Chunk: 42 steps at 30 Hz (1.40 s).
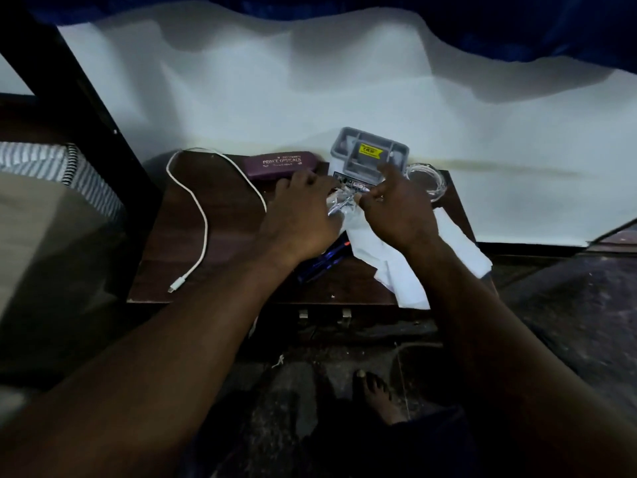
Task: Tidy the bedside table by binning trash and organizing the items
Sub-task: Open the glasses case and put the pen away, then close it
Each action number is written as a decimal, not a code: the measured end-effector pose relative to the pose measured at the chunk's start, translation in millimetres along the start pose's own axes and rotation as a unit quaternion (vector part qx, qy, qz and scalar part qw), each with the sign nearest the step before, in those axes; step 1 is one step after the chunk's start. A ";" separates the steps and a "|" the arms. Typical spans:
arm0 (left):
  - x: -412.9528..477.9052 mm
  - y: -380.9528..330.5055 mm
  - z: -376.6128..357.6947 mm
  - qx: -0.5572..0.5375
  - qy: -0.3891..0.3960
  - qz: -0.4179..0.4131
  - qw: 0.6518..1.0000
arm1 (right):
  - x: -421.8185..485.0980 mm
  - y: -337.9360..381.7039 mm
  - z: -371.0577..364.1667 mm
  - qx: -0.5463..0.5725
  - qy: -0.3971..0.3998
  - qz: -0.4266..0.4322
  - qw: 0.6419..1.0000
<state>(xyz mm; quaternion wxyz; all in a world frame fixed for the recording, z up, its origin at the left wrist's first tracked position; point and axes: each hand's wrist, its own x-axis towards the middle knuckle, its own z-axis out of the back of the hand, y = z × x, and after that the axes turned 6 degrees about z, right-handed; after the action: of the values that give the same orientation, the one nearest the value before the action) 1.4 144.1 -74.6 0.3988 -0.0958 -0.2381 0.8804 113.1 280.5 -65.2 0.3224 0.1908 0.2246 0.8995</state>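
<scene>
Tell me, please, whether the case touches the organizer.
Apart. The head view shows a narrow gap between the right end of the case and the left wall of the organizer.

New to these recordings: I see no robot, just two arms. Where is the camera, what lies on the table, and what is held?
There is no machine: a person wears one camera on the head, looking down at their own bare hands. On the dark bedside table lie a white charging cable, a purple spectacle case, a grey organiser tray, a clear plastic ring, white papers and blue pens. The left hand and right hand meet at a crumpled clear wrapper; the right seems to pinch it, while the left's grip is hidden.
</scene>
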 end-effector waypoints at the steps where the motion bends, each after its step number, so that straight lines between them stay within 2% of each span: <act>1: 1.6 5.0 -2.8 -0.006 -0.005 0.005 1.000 | 3.9 -0.7 -6.0 0.003 -0.004 -0.003 1.000; 10: 9.0 13.1 -29.6 -0.025 -0.045 -0.002 0.999 | 27.1 -20.2 -7.0 -0.016 -0.032 -0.046 0.998; 14: 11.5 19.9 -32.5 -0.012 -0.026 0.009 1.000 | 36.2 -25.9 -11.8 -0.023 -0.040 -0.033 0.998; 21: 15.5 27.3 -30.3 -0.051 0.001 0.016 0.999 | 48.0 -28.1 -22.2 -0.021 -0.075 -0.070 0.995; 27: 15.6 29.1 -29.1 -0.057 0.003 0.011 0.998 | 53.4 -26.0 -29.4 0.011 -0.060 -0.089 0.994; 36: 14.2 32.5 -29.1 -0.065 0.000 0.006 0.998 | 52.6 -26.6 -30.3 -0.007 -0.012 -0.084 0.996; 42: 15.2 35.3 -28.0 -0.095 -0.006 0.012 0.995 | 43.2 -19.7 -28.0 -0.005 -0.026 -0.089 0.996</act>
<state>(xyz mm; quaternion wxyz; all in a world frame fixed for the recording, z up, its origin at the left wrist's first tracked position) -21.9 145.0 -116.1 0.3757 -0.1312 -0.3217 0.8591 78.0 315.0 -90.2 0.4079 0.1918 0.2273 0.8632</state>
